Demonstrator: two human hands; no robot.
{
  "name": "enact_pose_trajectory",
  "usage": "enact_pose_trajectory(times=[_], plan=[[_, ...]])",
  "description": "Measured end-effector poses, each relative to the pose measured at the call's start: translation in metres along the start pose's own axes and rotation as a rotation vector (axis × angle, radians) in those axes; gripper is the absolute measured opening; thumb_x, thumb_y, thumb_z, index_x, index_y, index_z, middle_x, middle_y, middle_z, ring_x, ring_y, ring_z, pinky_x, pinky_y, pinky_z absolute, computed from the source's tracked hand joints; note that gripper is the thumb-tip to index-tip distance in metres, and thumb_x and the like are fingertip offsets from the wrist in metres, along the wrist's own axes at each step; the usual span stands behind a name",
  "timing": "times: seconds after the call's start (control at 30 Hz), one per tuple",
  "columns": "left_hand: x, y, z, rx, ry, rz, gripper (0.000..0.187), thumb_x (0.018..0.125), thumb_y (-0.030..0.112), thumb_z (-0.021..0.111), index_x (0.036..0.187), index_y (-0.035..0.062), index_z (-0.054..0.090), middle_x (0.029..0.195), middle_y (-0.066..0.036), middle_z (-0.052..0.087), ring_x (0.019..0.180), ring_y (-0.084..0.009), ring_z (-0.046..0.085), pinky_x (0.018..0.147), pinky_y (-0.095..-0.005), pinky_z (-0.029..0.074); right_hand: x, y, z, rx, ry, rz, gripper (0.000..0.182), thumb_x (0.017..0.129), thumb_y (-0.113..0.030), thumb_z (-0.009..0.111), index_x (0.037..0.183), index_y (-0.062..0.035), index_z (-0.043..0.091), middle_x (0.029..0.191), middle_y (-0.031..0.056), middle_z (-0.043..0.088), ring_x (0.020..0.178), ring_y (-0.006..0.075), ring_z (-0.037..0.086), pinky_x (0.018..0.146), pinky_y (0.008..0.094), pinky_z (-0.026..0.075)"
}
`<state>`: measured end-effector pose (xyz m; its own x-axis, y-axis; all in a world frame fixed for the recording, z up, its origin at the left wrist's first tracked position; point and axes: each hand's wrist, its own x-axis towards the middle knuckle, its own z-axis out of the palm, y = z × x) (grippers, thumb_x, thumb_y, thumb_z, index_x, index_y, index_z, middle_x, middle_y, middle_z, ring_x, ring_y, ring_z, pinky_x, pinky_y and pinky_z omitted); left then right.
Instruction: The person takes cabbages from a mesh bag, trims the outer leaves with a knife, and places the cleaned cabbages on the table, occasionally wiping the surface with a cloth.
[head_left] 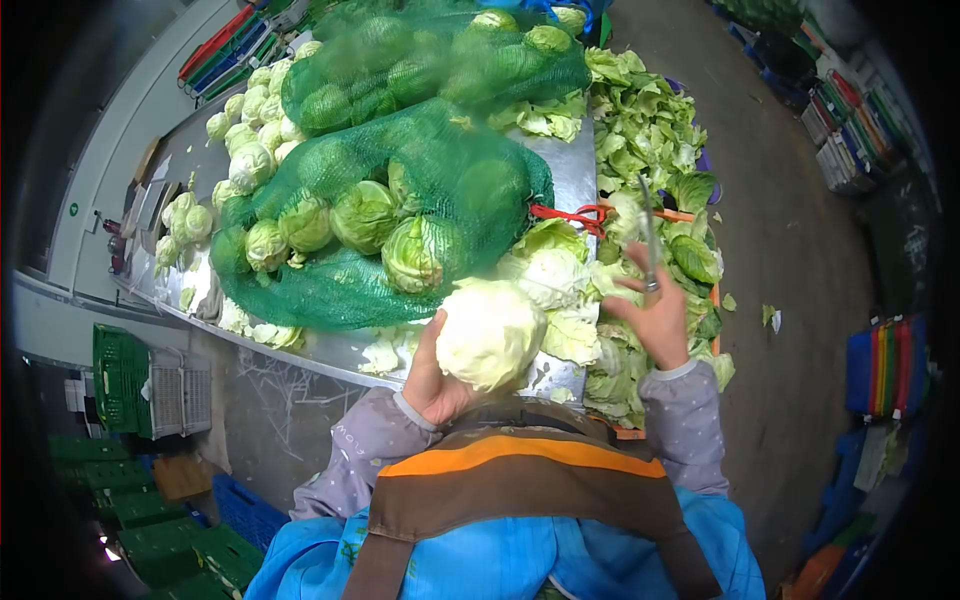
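Note:
My left hand (435,385) is wrapped round the side and underside of a pale, trimmed cabbage (490,335) just above the table edge. To the right, my right hand (658,315) holds a knife (649,235) with its narrow blade pointing up and away from me; the thumb and some fingers are spread. Below that hand lies a heap of loose cabbage leaves (625,370). Beyond the held cabbage, a green net bag (330,290) full of cabbages lies on the metal table (345,360), its red tie (570,213) at the right end.
A second net bag (430,70) of cabbages lies farther back. Pale cabbages (250,165) are piled at the table's left. Leaves fill an orange-rimmed container (716,300) at the right. Green crates (120,380) stand at the lower left, and coloured crates (885,365) at the right.

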<state>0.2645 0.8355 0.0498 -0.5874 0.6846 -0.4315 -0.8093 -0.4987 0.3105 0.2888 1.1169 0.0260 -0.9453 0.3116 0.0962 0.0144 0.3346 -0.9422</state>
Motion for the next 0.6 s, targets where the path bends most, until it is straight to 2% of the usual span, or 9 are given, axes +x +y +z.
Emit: enact_pose_trajectory(times=[0.03, 0.17, 0.23, 0.3, 0.37, 0.4, 0.5, 0.53, 0.6], plan=[[0.005, 0.001, 0.003, 0.000, -0.006, 0.003, 0.080, 0.086, 0.061, 0.048, 0.141, 0.0071, 0.027, 0.136, -0.018, 0.042, 0.122, -0.0345, 0.047, 0.099, -0.0464, 0.044, -0.001, 0.001, 0.009, 0.429, -0.121, -0.125, 0.086, 0.065, -0.034, 0.083, 0.132, 0.0026, 0.043, 0.126, 0.0175, 0.054, 0.109, 0.0220, 0.057, 0.093, 0.0353, 0.046], [0.015, 0.003, 0.008, -0.105, -0.305, -0.314, 0.092, 0.081, 0.077, 0.030, 0.143, 0.0100, 0.024, 0.132, -0.022, 0.045, 0.110, -0.0462, 0.053, 0.083, -0.0484, 0.053, -0.031, 0.019, 0.060, 1.165, -0.620, 0.362, 0.094, 0.072, -0.051, 0.072, 0.140, -0.0022, 0.029, 0.137, 0.0146, 0.043, 0.126, 0.0295, 0.044, 0.105, 0.0427, 0.036], [-0.001, 0.015, 0.025, 0.631, 0.158, -0.401, 0.100, 0.078, 0.082, 0.026, 0.141, 0.0044, 0.027, 0.124, -0.023, 0.052, 0.101, -0.0396, 0.060, 0.075, -0.0383, 0.056, -0.044, 0.013, 0.072, 1.306, -0.531, 0.448, 0.089, 0.076, -0.054, 0.067, 0.140, -0.0030, 0.030, 0.137, 0.0144, 0.043, 0.126, 0.0292, 0.044, 0.105, 0.0431, 0.037], [-0.009, 0.014, -0.001, 1.177, 0.198, 0.356, 0.092, 0.074, 0.059, 0.066, 0.136, -0.0014, 0.035, 0.119, -0.023, 0.055, 0.113, -0.0353, 0.054, 0.093, -0.0390, 0.046, -0.043, 0.012, 0.074, 1.461, -0.427, 0.537, 0.086, 0.080, -0.056, 0.062, 0.140, -0.0039, 0.030, 0.137, 0.0142, 0.043, 0.125, 0.0289, 0.044, 0.105, 0.0435, 0.037], [-0.025, 0.021, 0.069, 1.802, 0.202, 1.100, 0.080, 0.069, 0.042, 0.077, 0.128, -0.0033, 0.047, 0.121, -0.024, 0.053, 0.118, -0.0358, 0.049, 0.098, -0.0409, 0.041, -0.045, 0.010, 0.066, 1.487, -0.497, 0.617, 0.080, 0.084, -0.057, 0.056, 0.140, -0.0060, 0.030, 0.137, 0.0139, 0.043, 0.125, 0.0279, 0.044, 0.105, 0.0436, 0.037], [-0.020, 0.024, 0.081, 1.939, 0.099, 1.174, 0.073, 0.068, 0.040, 0.078, 0.124, 0.0004, 0.052, 0.123, -0.022, 0.053, 0.115, -0.0349, 0.052, 0.095, -0.0386, 0.043, -0.046, 0.009, 0.064, 1.418, -0.518, 0.637, 0.081, 0.084, -0.061, 0.052, 0.140, -0.0072, 0.031, 0.136, 0.0134, 0.044, 0.124, 0.0274, 0.045, 0.104, 0.0433, 0.038], [0.006, 0.031, 0.062, 1.822, -0.275, 0.665, 0.067, 0.070, 0.032, 0.080, 0.124, 0.0020, 0.054, 0.123, -0.018, 0.057, 0.108, -0.0278, 0.059, 0.088, -0.0338, 0.049, -0.053, 0.018, 0.065, 1.392, -0.599, 0.651, 0.081, 0.083, -0.064, 0.049, 0.140, -0.0075, 0.032, 0.136, 0.0133, 0.045, 0.125, 0.0278, 0.044, 0.106, 0.0438, 0.036], [0.006, 0.038, 0.057, 1.889, -0.322, 0.721, 0.051, 0.075, 0.023, 0.076, 0.119, 0.0044, 0.059, 0.119, -0.016, 0.060, 0.096, -0.0233, 0.064, 0.076, -0.0293, 0.053, -0.057, 0.007, 0.066, 1.340, -0.501, 0.696, 0.078, 0.085, -0.066, 0.045, 0.138, -0.0090, 0.035, 0.129, 0.0112, 0.051, 0.113, 0.0236, 0.055, 0.087, 0.0382, 0.051], [-0.001, 0.042, 0.044, 1.892, -0.200, 0.669, 0.043, 0.078, 0.019, 0.073, 0.117, 0.0030, 0.060, 0.115, -0.015, 0.062, 0.093, -0.0207, 0.065, 0.074, -0.0283, 0.053, -0.057, 0.031, 0.066, 1.441, -0.660, 0.750, 0.075, 0.086, -0.065, 0.044, 0.137, -0.0101, 0.036, 0.124, 0.0096, 0.055, 0.102, 0.0200, 0.058, 0.071, 0.0326, 0.052]])
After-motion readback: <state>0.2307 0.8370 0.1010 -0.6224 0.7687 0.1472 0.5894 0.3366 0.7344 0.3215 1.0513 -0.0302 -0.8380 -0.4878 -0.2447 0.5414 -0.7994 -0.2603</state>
